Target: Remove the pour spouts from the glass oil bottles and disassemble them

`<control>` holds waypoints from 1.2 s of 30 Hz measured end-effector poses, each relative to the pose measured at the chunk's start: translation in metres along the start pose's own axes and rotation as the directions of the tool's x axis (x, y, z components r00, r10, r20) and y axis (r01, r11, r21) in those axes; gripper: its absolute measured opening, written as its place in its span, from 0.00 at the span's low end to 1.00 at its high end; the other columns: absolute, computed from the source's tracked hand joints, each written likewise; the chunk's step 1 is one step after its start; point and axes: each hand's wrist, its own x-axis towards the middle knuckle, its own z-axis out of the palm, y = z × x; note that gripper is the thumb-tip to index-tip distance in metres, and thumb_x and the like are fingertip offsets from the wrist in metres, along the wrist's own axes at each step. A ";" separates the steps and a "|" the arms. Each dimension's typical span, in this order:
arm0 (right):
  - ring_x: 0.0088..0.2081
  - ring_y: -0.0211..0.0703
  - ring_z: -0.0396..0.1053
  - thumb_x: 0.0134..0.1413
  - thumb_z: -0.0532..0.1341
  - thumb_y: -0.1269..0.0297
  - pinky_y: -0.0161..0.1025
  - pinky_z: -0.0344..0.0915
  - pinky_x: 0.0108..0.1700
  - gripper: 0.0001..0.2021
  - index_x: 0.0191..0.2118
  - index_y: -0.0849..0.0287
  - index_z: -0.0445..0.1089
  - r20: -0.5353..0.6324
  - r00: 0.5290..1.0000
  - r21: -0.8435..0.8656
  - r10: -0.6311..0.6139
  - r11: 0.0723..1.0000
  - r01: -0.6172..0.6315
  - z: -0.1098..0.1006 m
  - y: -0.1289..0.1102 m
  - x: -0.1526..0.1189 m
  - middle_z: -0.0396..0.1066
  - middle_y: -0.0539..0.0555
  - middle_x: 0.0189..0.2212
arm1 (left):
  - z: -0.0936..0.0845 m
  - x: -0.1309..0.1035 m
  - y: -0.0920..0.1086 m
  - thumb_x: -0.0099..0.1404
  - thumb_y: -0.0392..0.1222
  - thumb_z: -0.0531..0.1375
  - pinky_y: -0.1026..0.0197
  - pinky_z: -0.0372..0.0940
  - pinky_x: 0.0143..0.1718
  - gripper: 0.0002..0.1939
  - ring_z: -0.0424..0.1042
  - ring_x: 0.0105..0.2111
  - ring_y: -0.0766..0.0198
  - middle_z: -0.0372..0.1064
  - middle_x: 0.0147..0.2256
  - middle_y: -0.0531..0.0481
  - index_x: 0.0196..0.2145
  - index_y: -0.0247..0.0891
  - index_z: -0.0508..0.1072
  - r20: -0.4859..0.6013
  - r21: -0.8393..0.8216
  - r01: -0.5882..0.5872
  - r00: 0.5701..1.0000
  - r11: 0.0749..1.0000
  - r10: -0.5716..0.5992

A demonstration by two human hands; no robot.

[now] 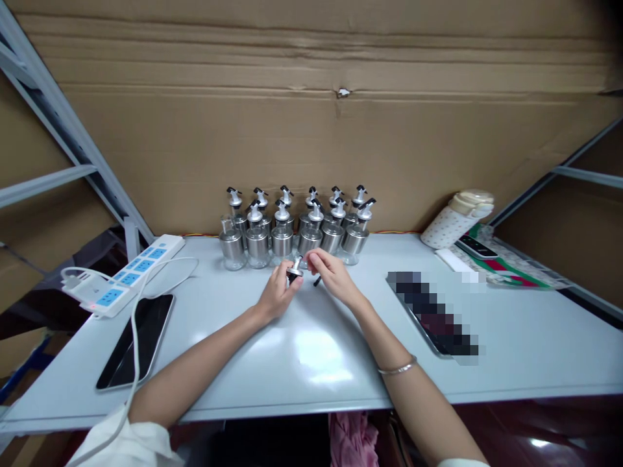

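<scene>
My left hand (280, 292) is closed around a silver-and-black pourer spout (294, 271), held above the table with its narrow end up. Beside it, my right hand (333, 275) has its thumb and fingers pinched together close to the spout's tip; what they hold, if anything, is too small to make out. A thin black stick (317, 281) shows just under my right hand, held or lying on the table, I cannot tell which. Behind both hands stand several steel-and-glass oil bottles (257, 245) in two rows, most topped with such spouts. The front-left bottle (232, 246) has a bare neck.
On the left of the grey table (272, 383) lie a white power strip (141, 269) with a cable and a dark tablet (139, 340). To the right are a partly blurred phone (413, 311), a dotted flask (450, 219) and a black device (477, 248). Cardboard (292, 143) walls the back.
</scene>
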 end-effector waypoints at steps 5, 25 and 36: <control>0.28 0.38 0.62 0.59 0.49 0.47 0.36 0.61 0.34 0.18 0.35 0.57 0.63 0.011 1.000 0.283 -0.016 0.959 0.012 0.014 0.001 -0.001 0.63 0.49 0.25 | -0.002 -0.002 0.002 0.68 0.57 0.44 0.59 0.62 0.38 0.19 0.68 0.32 0.60 0.68 0.33 0.48 0.42 0.39 0.60 0.099 -0.029 0.002 0.995 1.000 0.001; 0.21 0.34 0.48 0.57 0.48 0.40 0.33 0.49 0.23 0.24 0.23 0.56 0.51 0.041 0.997 0.367 0.061 0.927 -0.072 0.008 -0.003 -0.002 0.48 0.44 0.18 | 0.000 0.002 0.000 0.66 0.63 0.44 0.59 0.64 0.36 0.25 0.69 0.29 0.62 0.70 0.33 0.47 0.44 0.37 0.61 0.044 -0.062 0.032 0.999 0.998 -0.030; 0.22 0.34 0.55 0.54 0.54 0.43 0.34 0.55 0.27 0.19 0.30 0.56 0.57 0.033 0.999 0.456 0.016 0.889 -0.030 0.011 -0.009 -0.002 0.54 0.43 0.19 | -0.001 -0.003 0.000 0.65 0.66 0.43 0.57 0.64 0.38 0.26 0.74 0.34 0.57 0.76 0.34 0.43 0.42 0.38 0.59 0.108 -0.120 -0.012 0.994 0.993 0.025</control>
